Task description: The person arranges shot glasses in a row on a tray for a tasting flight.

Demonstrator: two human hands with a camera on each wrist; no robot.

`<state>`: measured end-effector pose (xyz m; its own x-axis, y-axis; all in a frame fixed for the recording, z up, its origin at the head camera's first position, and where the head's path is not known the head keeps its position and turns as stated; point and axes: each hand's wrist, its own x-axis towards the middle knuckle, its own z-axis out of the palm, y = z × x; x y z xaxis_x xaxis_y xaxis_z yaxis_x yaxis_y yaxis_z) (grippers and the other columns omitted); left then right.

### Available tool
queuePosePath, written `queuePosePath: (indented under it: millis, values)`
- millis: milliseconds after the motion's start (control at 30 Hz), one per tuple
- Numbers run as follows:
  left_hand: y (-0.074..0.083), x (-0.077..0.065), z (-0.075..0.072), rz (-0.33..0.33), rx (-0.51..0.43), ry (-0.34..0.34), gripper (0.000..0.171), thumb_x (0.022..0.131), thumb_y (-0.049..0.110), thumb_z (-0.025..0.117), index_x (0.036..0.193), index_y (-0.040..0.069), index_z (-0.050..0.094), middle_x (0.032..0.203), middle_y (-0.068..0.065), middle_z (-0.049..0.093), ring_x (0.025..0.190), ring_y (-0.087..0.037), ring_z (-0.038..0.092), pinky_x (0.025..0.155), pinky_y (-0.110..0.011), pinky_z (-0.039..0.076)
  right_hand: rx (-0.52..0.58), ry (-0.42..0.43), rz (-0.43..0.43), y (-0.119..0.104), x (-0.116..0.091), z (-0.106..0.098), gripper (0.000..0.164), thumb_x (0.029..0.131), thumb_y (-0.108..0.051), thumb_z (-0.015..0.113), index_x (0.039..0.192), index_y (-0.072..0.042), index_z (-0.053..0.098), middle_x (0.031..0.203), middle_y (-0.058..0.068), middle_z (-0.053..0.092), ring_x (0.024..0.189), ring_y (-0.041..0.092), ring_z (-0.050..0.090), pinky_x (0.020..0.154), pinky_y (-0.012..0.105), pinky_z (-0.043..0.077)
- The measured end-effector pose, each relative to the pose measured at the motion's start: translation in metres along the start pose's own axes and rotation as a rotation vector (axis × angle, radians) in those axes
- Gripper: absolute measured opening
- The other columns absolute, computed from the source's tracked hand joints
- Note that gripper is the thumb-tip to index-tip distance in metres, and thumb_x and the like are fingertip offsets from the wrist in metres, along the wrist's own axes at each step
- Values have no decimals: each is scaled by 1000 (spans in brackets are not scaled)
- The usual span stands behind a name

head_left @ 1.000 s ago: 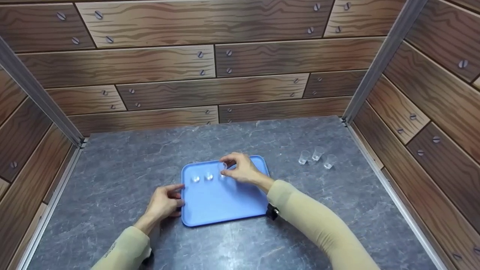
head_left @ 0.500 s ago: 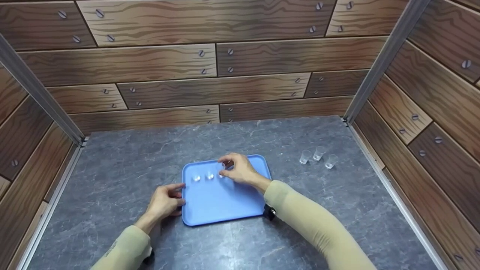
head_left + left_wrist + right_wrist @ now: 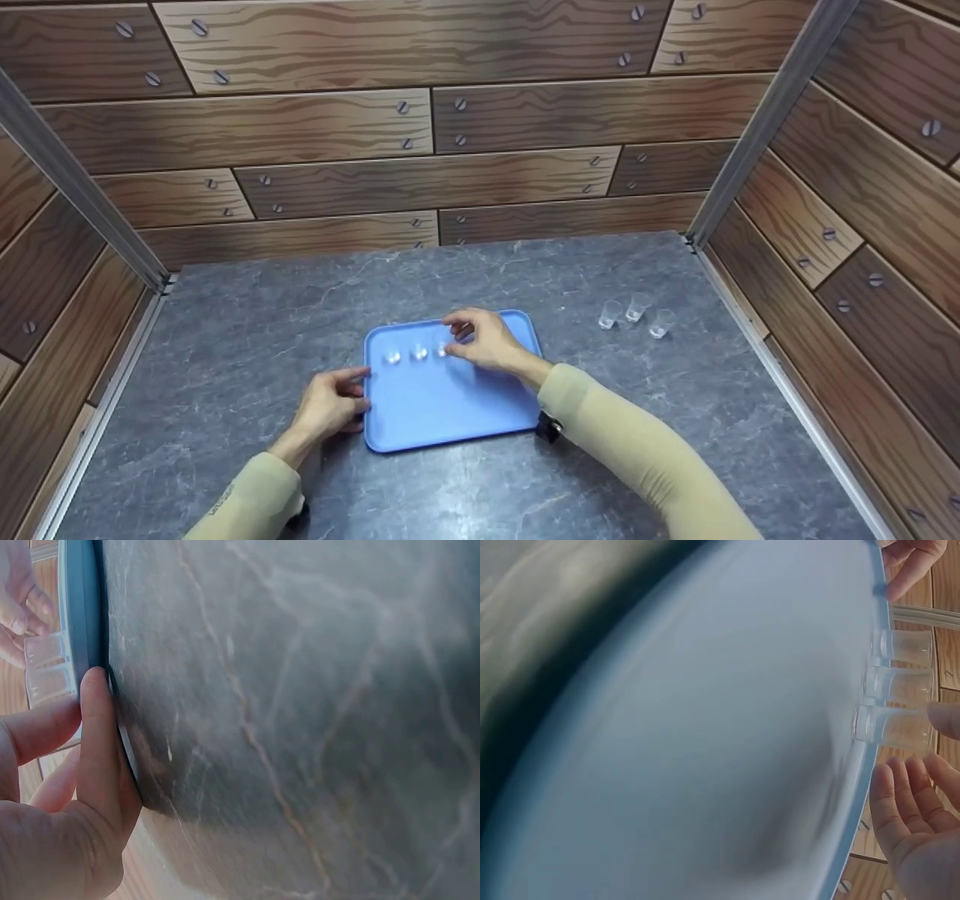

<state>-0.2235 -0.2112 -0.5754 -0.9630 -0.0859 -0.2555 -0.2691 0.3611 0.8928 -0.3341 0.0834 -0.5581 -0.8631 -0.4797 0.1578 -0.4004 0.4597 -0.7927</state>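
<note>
"What does the head view show you?"

"The blue tray point(image 3: 450, 405) lies on the grey counter point(image 3: 225, 360), with my left hand point(image 3: 324, 405) touching its left edge, fingers extended. Clear cups stand in a row near the tray's far edge: the left cup point(image 3: 392, 357) by the far left corner, the middle cup point(image 3: 419, 352), then the third cup point(image 3: 442, 349) at my right hand point(image 3: 486, 339). Three loose cups point(image 3: 637, 308) stand toward the counter's far right corner."

"And the left wrist?"

"My fingertips point(image 3: 94, 681) lie against the tray's outer side. Light, steady pressure suits best, I judge: enough to stop sliding without jolting the row."

"The right wrist?"

"My fingers point(image 3: 909, 799) are spread, pinching nothing. My thumb point(image 3: 946, 718) is right at the third cup's rim; I can't tell whether it touches. The cup looks upright, so I'd draw the thumb straight back before lifting, lest something so light tip."
</note>
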Motion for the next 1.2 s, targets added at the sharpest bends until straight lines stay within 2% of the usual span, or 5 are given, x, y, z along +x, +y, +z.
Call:
queuePosePath:
  millis: [200,433,567,733,1200]
  values:
    - [0,0,0,-12,3,6,64,88,-13,79,149,5,72,107,-14,71,83,-20,70,60,-35,70,-10,-7,-26,3,-12,-13,42,92,-7,87,131,5,78,115,26,79,108,44,79,97,56,70]
    - [0,-1,0,-23,16,2,65,88,-11,77,151,5,70,110,-15,71,86,-21,71,62,-35,71,2,-35,-21,5,-28,-33,40,94,-10,86,130,5,78,125,26,80,111,42,79,95,42,72]
    - [1,-1,0,-26,17,10,64,89,-11,77,150,5,71,110,-15,71,87,-21,71,62,-36,71,-2,-46,-22,8,-38,-42,39,95,-10,86,130,6,78,128,28,79,113,44,79,97,48,72]
    - [1,-1,1,-25,23,12,63,90,-11,77,150,5,72,110,-14,71,86,-21,71,62,-35,71,-20,-18,-37,14,-52,-56,35,95,-10,86,127,3,80,126,25,80,112,42,79,96,53,72]
    - [0,-1,1,-22,15,14,63,89,-11,79,150,6,72,109,-14,71,85,-20,71,63,-34,71,-15,74,-6,31,-83,-100,34,95,-5,86,125,6,79,123,28,80,112,48,78,95,51,72]
